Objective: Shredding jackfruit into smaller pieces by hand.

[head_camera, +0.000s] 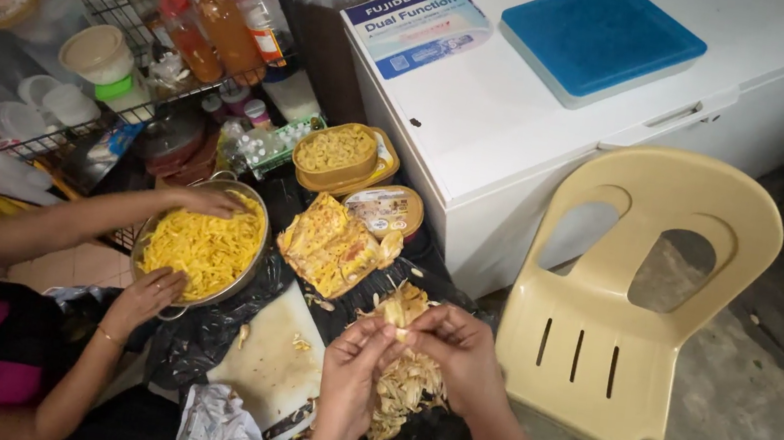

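My left hand and my right hand meet at the fingertips, both pinching a small pale piece of jackfruit. Below them lies a heap of pale fibrous jackfruit scraps on black plastic. A cut chunk of yellow jackfruit rests just beyond the heap. To the left, a metal bowl holds yellow jackfruit pods; another person's hands touch the bowl and the pods.
A white cutting board lies left of my hands. A round tub of pods and a lidded tub stand behind. A cream plastic chair is at right, a white chest freezer behind, a wire rack with bottles at back left.
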